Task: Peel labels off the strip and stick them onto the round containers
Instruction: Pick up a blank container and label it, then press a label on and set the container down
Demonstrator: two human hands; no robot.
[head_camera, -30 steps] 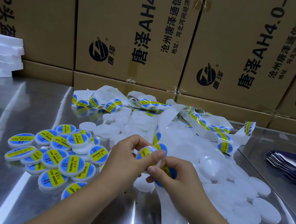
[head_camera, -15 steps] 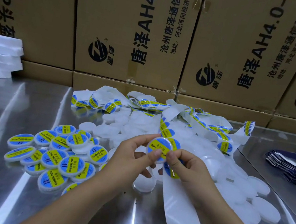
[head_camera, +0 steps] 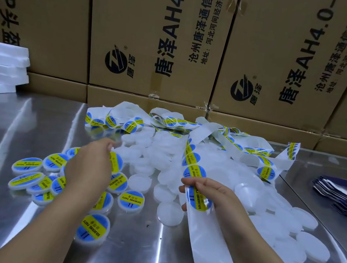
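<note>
While the right hand (head_camera: 211,194) pinches the "SOLDERING PASTE" strip (head_camera: 204,239), the left hand (head_camera: 89,165) over containers (head_camera: 92,229) hides its grip.

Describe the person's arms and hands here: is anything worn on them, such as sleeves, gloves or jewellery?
The left forearm and right forearm are bare down to the picture's bottom edge; no sleeve shows. The left hand and right hand are ungloved, and no watch, bracelet or ring can be seen on the wrists or fingers. No markings show on either arm.
</note>
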